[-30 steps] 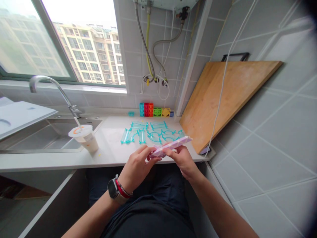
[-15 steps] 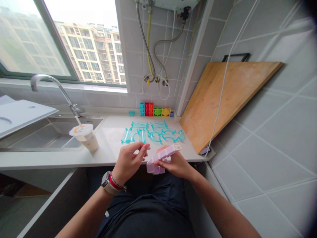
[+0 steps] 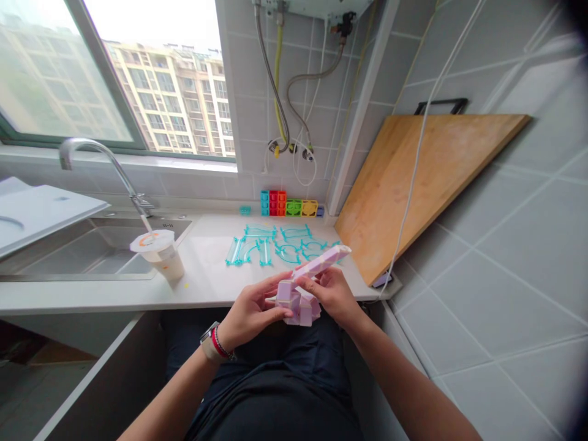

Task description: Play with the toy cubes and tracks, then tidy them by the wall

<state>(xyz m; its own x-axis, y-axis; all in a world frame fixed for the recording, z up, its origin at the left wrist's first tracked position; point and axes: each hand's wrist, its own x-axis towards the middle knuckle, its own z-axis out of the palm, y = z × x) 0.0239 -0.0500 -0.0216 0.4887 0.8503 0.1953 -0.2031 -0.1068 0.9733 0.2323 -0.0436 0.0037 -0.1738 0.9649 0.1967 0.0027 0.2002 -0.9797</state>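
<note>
- Purple and pink toy snake (image 3: 307, 288) made of little wedge blocks sits between both hands, held in the air just in front of the counter's near edge (image 3: 138, 303).
- Left hand (image 3: 250, 309) pinches the folded, bunched-up end of the toy, with the thumb on top and the fingers curled under it.
- Right hand (image 3: 331, 294) pinches the toy where the straight part starts, with fingertips pressed on its side.
- Past the right fingertips, the straight part sticks up and away, and its tip hangs over the counter.
- Just beyond the fingers lie see-through teal track pieces (image 3: 280, 248), flat on the white counter and close together.
- Farther back, against the tiled wall, stands a row of bright blocks (image 3: 287, 205) in blue, red, green and yellow.
- Off to the left of the left hand stands a plastic cup (image 3: 160, 252) with a lid, near the rim of the sink (image 3: 78, 260).
- Off to the right of the right hand, a wooden board (image 3: 422, 184) leans on the wall, and its lower edge rests on the counter.
- Bare white counter shows between the cup and the track pieces, in front of the left fingers.
</note>
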